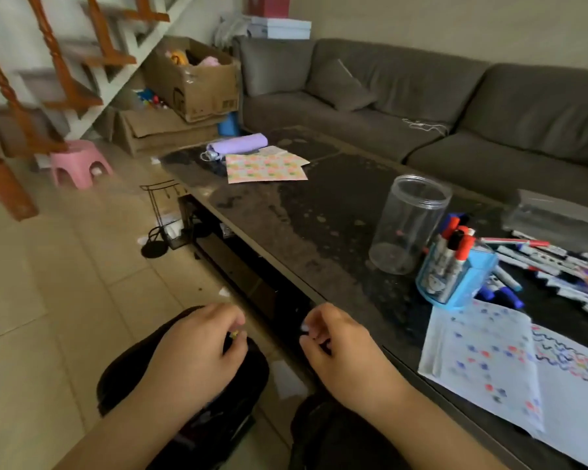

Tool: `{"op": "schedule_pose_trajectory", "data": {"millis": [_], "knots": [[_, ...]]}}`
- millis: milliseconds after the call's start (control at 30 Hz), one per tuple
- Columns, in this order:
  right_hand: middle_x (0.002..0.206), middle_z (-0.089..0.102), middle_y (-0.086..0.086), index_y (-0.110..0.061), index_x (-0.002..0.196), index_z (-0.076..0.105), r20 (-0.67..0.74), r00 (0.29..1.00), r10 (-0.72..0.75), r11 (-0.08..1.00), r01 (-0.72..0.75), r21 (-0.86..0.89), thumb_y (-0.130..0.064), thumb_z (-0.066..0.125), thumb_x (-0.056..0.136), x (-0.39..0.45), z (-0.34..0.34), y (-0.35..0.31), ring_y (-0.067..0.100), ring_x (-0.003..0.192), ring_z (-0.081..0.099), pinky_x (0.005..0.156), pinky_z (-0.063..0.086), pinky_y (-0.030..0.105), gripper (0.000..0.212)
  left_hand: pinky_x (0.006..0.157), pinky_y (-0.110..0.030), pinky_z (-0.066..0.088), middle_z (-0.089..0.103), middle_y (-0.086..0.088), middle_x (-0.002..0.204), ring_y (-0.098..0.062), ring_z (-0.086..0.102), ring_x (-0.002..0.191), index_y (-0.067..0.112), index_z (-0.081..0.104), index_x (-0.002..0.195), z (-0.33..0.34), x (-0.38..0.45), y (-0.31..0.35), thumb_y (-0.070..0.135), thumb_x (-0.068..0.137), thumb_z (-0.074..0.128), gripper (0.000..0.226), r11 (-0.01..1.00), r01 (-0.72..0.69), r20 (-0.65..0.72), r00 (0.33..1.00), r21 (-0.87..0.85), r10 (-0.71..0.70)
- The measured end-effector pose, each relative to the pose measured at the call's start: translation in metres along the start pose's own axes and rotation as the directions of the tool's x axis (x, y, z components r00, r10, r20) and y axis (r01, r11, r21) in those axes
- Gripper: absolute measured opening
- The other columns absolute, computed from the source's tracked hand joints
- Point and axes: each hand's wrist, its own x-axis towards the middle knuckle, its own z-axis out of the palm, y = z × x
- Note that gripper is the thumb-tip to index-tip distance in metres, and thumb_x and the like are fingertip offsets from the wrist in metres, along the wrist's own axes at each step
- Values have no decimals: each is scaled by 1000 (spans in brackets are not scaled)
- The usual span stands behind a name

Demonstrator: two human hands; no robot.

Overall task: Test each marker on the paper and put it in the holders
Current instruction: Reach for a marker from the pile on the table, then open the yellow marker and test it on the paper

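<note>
Loose markers (557,266) blurred, cut by right edge; left hand (197,351) fingers' contents unclear.

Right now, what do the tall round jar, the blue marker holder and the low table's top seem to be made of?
The tall round jar: clear plastic, probably; see-through wall, threaded rim, no lid. The blue marker holder: light blue plastic with a clear front panel, by its look; the markers show through it. The table top: dark, glossy, mottled, perhaps glass or polished stone; blur leaves that open.
</note>
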Motion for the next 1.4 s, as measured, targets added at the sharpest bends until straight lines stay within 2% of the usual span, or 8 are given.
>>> {"op": "schedule_pose_trajectory", "data": {"millis": [200,300,400,667,833,967,1200,1400], "knots": [[91,58,-13,-38,94,47,-193,958,213,977,-207,51,-30,58,91,-45,-69,41,1,85,56,74,46,14,14,66,-15,46,55,20,89,-1,55,84,30,58,103,27,40,85,34,88,57,16,979,-187,61,979,-86,193],[89,59,-14,-39,92,47,-334,894,300,953,-294,71,-28,59,91,-72,-98,73,-1,84,55,75,43,12,16,59,-14,42,58,18,83,-3,56,77,28,61,95,44,56,137,30,84,62,12,949,-289,72,951,-129,299],[90,59,-15,-39,96,47,-389,822,416,907,-403,119,-30,55,93,-99,-127,103,-3,84,55,72,41,8,13,69,-23,49,59,17,84,-4,57,81,30,60,94,65,67,188,31,85,60,10,907,-373,106,911,-196,397],[92,59,-14,-33,100,52,-562,659,500,834,-541,109,-25,56,92,-143,-189,175,-4,83,55,69,40,7,12,79,-18,42,58,15,103,-3,53,94,29,55,104,134,98,296,36,92,48,16,800,-530,167,794,-281,585],[100,57,-9,-27,113,53,-570,549,611,722,-682,117,-28,55,93,-148,-218,225,1,83,53,67,39,10,20,75,-20,46,58,13,99,-5,53,90,30,53,101,173,116,335,34,92,48,11,780,-550,226,753,-299,618],[115,52,-2,-24,133,45,-593,449,668,638,-756,146,-25,53,95,-135,-239,262,7,92,52,76,42,16,39,61,-7,35,57,16,107,-1,49,87,31,51,113,198,118,339,35,93,48,20,792,-525,258,755,-312,603],[140,35,14,-33,145,27,-682,367,633,561,-825,76,-34,48,96,-86,-275,328,30,115,52,95,48,37,54,70,-13,43,58,14,107,-2,53,92,31,50,113,209,117,346,37,93,47,21,780,-518,221,764,-351,607],[147,27,21,-29,144,34,-642,310,701,460,-885,75,-30,44,98,-71,-277,355,30,104,57,89,47,38,47,76,-19,46,58,12,108,-4,53,94,30,52,111,213,120,347,36,93,46,20,788,-492,235,771,-370,591]]}}
